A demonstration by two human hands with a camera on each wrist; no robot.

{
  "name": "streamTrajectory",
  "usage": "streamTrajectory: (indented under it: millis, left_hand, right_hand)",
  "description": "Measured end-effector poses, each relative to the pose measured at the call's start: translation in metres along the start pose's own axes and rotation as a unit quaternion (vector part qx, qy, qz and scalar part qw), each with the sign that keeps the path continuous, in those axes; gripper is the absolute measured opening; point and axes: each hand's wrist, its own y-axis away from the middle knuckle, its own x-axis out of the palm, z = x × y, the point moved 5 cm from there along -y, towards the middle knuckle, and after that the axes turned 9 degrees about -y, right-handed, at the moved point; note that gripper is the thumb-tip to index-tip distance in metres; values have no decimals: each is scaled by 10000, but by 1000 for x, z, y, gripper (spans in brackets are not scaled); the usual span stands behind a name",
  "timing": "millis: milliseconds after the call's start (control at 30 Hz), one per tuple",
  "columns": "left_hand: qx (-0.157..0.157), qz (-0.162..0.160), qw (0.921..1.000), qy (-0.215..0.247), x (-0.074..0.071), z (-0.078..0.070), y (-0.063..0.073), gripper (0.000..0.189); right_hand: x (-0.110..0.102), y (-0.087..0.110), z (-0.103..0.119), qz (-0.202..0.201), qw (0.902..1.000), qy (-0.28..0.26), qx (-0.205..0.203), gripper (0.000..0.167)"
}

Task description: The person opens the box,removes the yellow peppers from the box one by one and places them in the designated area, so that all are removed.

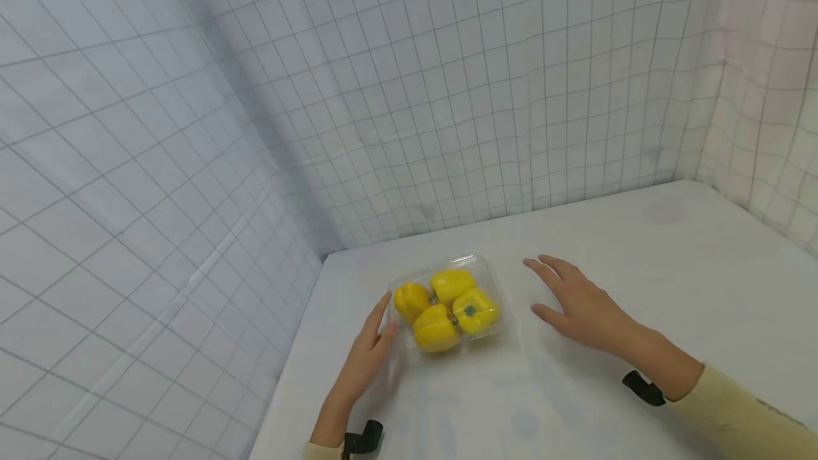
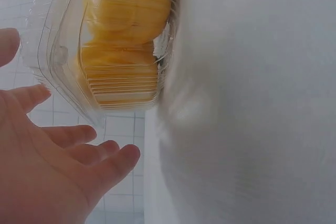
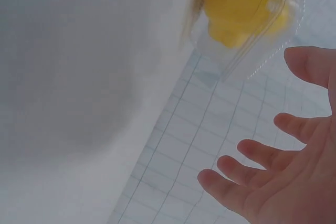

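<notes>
From where I stand, a clear plastic container (image 1: 471, 261) sits on the white surface (image 1: 613, 240), toward its left side, with four yellow peppers (image 1: 435, 332) packed inside. The person's left hand (image 1: 366, 355) is just beside the container's left edge, fingers loosely extended and parted from the thumb, wrapped round nothing; whether a fingertip actually touches the plastic I cannot tell, since in the left wrist view fingers overlap the rim and the thumb is cut off by the picture's edge. The right hand (image 1: 591, 312) is to the right of the container, apart from it, wide and holding nothing, its thumb and fingers spread; from the head only some of its fingers can be told apart, while the right wrist view shows the thumb and four fingers. The clear walls are hard to trace where they melt into the pale surface, and shine on the plastic blurs the peppers a little. A green stem shows plainly on the right-hand pepper; those of the others are harder to make out. Both wrist views crop the container at the top, and the right one is soft. Each wrist carries a small black device (image 1: 644, 388); the right sleeve (image 1: 744, 414) runs out of the frame and just a sliver of the left one shows. White gridded cloth (image 1: 447, 91) hangs behind, cut off above.
</notes>
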Motion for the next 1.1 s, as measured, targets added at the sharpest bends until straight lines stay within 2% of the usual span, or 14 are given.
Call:
streamTrajectory:
  millis: [100, 267, 400, 733, 900, 1100]
  left_hand:
    - [12, 92, 9998, -192, 3, -1, 0, 68]
    - [-212, 245, 9987, -397, 8, 3, 0, 92]
    - [-283, 289, 9985, -371, 10, 5, 1, 102]
    - [-205, 362, 9991, -66, 15, 3, 2, 106]
    - [-229, 440, 9985, 246, 18, 3, 5, 104]
    - [-80, 651, 9961, 598, 18, 0, 4, 99]
  right_hand:
    - [11, -2, 11, 174, 9994, -301, -91, 72]
    - [30, -3, 25, 546, 9944, -902, -100, 72]
    - [42, -4, 30, 743, 9905, -1155, -64, 74]
    - [60, -8, 31, 810, 9841, -1573, 136, 75]
    - [61, -9, 30, 694, 9842, -1629, 20, 73]
    - [59, -12, 31, 543, 9836, -1720, -31, 71]
